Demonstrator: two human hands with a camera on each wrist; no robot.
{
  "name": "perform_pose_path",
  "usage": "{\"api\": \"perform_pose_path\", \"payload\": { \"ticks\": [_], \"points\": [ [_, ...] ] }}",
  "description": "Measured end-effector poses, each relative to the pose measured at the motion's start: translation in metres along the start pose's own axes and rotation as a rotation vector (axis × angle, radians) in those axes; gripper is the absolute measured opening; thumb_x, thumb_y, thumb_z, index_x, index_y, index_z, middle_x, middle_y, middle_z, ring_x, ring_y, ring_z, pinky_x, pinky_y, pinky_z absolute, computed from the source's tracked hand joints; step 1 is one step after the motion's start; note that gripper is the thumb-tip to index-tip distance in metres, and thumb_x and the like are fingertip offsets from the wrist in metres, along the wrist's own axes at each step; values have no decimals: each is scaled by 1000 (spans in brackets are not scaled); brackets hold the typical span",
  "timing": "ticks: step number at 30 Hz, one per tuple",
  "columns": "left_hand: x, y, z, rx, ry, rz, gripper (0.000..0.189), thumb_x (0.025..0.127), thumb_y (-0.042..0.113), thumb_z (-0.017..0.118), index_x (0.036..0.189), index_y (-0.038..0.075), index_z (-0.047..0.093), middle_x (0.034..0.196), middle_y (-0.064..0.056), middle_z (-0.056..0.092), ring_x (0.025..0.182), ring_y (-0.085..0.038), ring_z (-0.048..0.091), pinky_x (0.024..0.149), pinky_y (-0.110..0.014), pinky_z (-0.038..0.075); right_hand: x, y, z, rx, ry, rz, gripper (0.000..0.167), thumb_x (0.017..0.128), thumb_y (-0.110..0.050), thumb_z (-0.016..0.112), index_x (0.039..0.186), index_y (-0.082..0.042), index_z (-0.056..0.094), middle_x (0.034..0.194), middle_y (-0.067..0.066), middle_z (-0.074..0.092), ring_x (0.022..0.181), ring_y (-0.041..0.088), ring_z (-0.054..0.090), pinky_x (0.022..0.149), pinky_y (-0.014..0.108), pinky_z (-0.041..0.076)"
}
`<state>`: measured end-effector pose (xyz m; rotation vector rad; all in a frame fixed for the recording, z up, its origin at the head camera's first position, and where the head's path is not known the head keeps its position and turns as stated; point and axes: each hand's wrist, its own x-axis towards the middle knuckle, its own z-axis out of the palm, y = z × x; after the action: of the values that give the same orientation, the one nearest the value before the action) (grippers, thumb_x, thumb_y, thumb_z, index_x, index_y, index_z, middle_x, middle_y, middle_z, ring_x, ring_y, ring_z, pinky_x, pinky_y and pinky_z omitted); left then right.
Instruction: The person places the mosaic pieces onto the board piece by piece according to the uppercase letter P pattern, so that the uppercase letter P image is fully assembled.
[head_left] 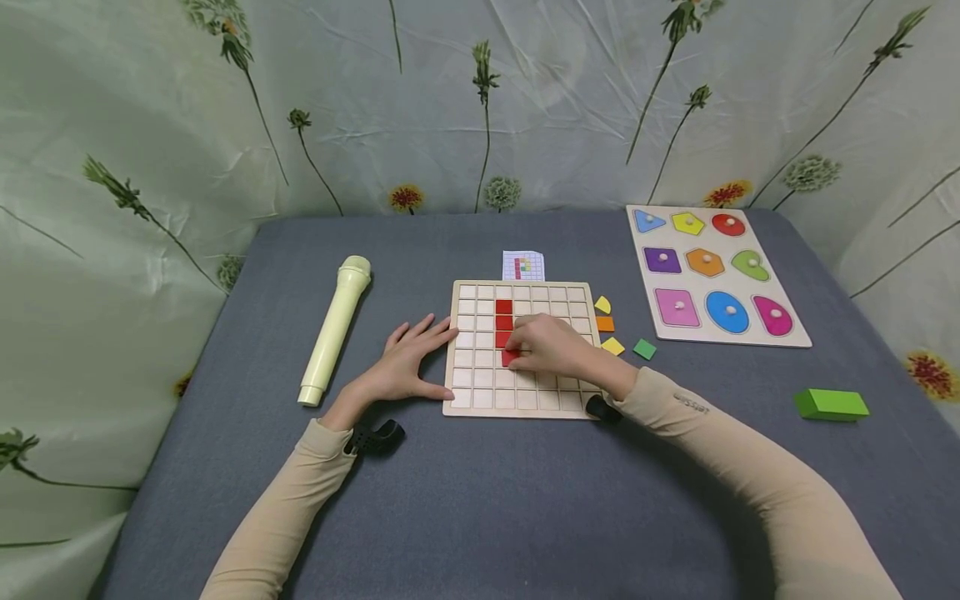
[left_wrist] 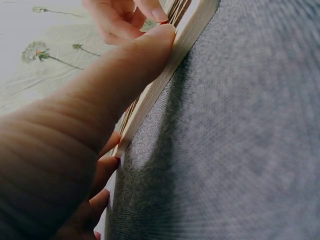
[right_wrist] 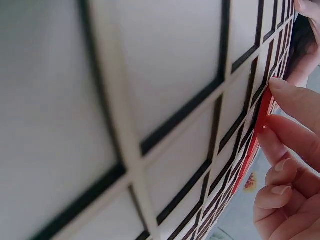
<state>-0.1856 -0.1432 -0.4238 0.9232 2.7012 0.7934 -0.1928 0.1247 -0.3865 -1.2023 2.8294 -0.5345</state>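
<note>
A wooden grid board (head_left: 504, 400) with white square cells lies in the middle of the table. Three red square tiles (head_left: 503, 322) fill cells in one column. Just below them, the right hand (head_left: 553, 346) pinches another red square tile (right_wrist: 263, 109) between thumb and finger, low over the grid and tilted in the right wrist view. The left hand (head_left: 407, 364) is spread at the board's left side, thumb (left_wrist: 150, 50) and fingertips touching its wooden edge. A small pattern card (head_left: 523, 266) with a printed coloured grid lies behind the board.
Right of the board lie a yellow quarter-round piece (head_left: 603, 304), an orange square (head_left: 605, 324), a yellow square (head_left: 612, 346) and a green square (head_left: 644, 349). Farther right are a knobbed shape puzzle (head_left: 716, 321) and a green block (head_left: 831, 405). A pale yellow toy microphone (head_left: 333, 333) lies left.
</note>
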Motion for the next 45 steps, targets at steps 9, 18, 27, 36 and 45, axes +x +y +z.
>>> {"api": "perform_pose_path", "payload": {
  "ticks": [9,18,27,36,45],
  "points": [
    [0,0,0,2,0,0,96,69,42,80,147,14,33,156,-9,26,147,-34,13,113,-58,2,6,-2,2,9,14,-46,18,74,-20,78,85,-6,74,81,3,68,72,11,59,70,28,50],
    [-1,0,0,4,2,0,96,69,41,81,147,13,33,156,-9,26,147,-34,13,113,-59,2,2,0,-3,55,13,-9,14,78,-19,75,84,-6,74,80,4,69,72,14,61,68,27,50],
    [0,0,1,12,3,3,96,68,41,81,147,14,33,156,-9,25,147,-34,13,113,-59,2,-18,6,-15,62,0,31,12,83,-16,69,88,-7,75,83,4,70,74,12,61,69,27,50],
    [-1,0,0,0,13,10,96,68,40,81,147,13,34,156,-9,26,147,-34,13,113,-59,2,-39,15,-22,65,7,56,10,83,-10,68,88,-6,75,83,4,70,74,13,61,70,28,51],
    [0,1,0,-6,3,9,96,68,40,81,147,13,33,156,-10,26,147,-35,12,113,-59,1,-64,25,-29,58,-7,99,10,82,-10,70,89,-5,74,81,4,68,66,9,52,61,22,44]
  ]
}}
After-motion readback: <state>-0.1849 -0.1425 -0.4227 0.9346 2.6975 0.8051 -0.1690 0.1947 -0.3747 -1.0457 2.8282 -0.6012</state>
